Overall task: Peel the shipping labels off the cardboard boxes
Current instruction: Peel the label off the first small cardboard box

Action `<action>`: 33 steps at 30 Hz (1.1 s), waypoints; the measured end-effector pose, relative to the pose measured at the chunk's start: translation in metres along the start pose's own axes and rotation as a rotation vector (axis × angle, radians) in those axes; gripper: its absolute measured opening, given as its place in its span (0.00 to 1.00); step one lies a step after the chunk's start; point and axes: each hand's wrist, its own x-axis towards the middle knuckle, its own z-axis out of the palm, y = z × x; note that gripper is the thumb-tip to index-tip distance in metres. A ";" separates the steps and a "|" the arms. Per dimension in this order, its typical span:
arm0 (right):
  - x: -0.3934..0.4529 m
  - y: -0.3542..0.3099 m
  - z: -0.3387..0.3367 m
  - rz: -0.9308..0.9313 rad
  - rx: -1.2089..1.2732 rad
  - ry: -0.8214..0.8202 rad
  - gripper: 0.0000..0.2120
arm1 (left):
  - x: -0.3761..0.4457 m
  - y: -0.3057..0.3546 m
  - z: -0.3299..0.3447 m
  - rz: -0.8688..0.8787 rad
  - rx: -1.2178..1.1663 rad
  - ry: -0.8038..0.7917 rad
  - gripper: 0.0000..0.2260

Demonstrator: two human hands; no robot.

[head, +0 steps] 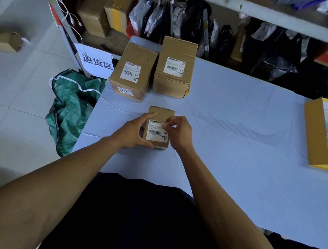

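L hand gripping small box, R hand pinching label corner, 2 boxes behind

Near box: left side hidden behind left hand; label upper-right corner covered by right hand, small print unreadable. Yellow-edged box cut off at right frame edge. Bags on shelf at top: dark, blurred, contents indistinguishable.

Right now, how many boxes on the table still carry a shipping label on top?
3: the small box gripped by the left hand, right hand picking at its label; the back-left box; the back-right box. Other faces are hidden.
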 end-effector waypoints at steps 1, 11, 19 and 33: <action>0.000 0.000 0.000 -0.001 -0.001 -0.002 0.06 | 0.000 0.000 0.000 0.000 -0.001 0.000 0.49; -0.002 -0.002 0.000 0.028 0.044 0.009 0.14 | 0.000 0.000 0.000 -0.011 -0.015 -0.013 0.49; -0.004 -0.005 -0.002 0.033 0.077 0.008 0.14 | -0.001 0.002 -0.001 -0.018 -0.019 -0.018 0.49; -0.005 -0.007 -0.005 0.063 0.090 -0.028 0.10 | -0.002 0.004 -0.001 -0.023 -0.007 -0.022 0.48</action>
